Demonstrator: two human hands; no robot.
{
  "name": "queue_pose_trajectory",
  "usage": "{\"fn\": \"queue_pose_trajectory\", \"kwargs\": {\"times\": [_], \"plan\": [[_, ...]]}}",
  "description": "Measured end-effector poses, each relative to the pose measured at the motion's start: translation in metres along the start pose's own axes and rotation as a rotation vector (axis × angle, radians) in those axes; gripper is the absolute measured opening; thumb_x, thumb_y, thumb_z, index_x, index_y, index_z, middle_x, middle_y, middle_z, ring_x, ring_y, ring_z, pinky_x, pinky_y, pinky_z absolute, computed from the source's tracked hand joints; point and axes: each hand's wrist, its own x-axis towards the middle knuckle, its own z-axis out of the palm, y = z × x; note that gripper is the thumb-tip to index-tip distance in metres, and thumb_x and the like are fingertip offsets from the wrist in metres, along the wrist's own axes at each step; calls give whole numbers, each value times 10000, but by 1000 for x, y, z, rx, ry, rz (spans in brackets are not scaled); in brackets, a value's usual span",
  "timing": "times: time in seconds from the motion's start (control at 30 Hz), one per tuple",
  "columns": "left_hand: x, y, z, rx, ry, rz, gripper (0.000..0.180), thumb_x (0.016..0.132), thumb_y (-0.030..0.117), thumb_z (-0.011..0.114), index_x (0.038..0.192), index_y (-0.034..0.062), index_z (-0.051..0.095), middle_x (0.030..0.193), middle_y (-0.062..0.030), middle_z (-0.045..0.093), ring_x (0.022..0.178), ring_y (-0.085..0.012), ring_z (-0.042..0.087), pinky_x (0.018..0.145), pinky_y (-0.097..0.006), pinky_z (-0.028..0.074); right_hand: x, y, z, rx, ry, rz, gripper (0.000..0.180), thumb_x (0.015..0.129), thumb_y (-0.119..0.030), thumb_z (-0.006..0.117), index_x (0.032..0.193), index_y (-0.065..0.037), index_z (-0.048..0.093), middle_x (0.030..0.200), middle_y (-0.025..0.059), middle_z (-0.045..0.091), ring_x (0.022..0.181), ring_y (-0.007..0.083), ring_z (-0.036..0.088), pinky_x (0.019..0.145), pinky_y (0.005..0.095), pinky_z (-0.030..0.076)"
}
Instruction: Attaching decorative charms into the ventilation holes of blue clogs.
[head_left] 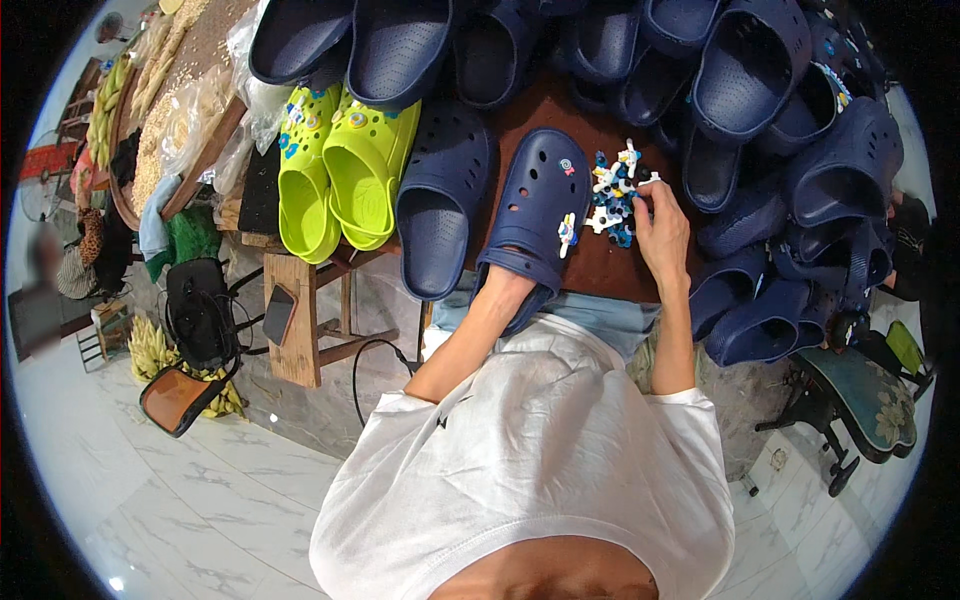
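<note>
Holding a navy clog [540, 215] from inside, the left hand [505, 290] is tucked into the heel opening, so can't tell how its fingers sit. Right hand [662, 228] has fingertips pinched on a small white charm [650, 180] beside the charm pile [612, 195]. Navy clogs [790, 150] crowd the right edge; bare brown tabletop [600, 265] shows between the hands.

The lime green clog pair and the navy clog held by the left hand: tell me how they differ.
The lime green clogs are bright and lie as a pair untouched; the navy clog is dark, single, with the left hand inside its opening. The green pair lies farther left, the navy one beside the pile of small charms. Both have perforated toes and carry charms.
</note>
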Motion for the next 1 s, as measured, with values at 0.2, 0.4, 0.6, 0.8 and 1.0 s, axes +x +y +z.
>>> {"fn": "queue_pose_trajectory", "kwargs": {"times": [0.2,0.4,0.6,0.8,1.0], "plan": [[-16,2,0,-141,20,-31,408,1059,257,437,1416,60,454,1400,-74,529,1262,-186,529,1103,-356,424,7,-34,0,305,-30,31,131,902,-103,655,1002,-28,615,947,124,645,865,296,652,744,373,501],[-21,6,3,-265,42,-61,411,1060,261,441,1419,62,452,1399,-70,530,1258,-183,532,1099,-356,429,21,-87,22,435,-66,-329,146,845,-84,712,968,-26,660,966,112,655,931,298,657,793,371,518],[-18,-6,-17,-229,77,-53,348,1049,276,482,1321,64,527,1289,-79,606,1152,-184,609,1022,-350,507,25,-96,34,343,-83,-452,125,833,-94,715,930,-43,656,957,103,644,893,306,635,792,397,505],[-23,-10,-12,-190,89,-56,332,1043,264,498,1300,55,532,1242,-85,622,1115,-188,624,981,-347,528,24,-88,22,361,-124,-460,110,856,-100,694,935,-29,666,944,103,648,908,297,629,801,388,496],[-27,-17,3,-28,112,-22,348,1025,263,543,1305,57,532,1209,-79,632,1053,-181,639,898,-338,555,38,-75,-2,648,-440,-125,133,846,-78,722,955,-9,691,912,49,676,859,163,662,757,296,515]]}}
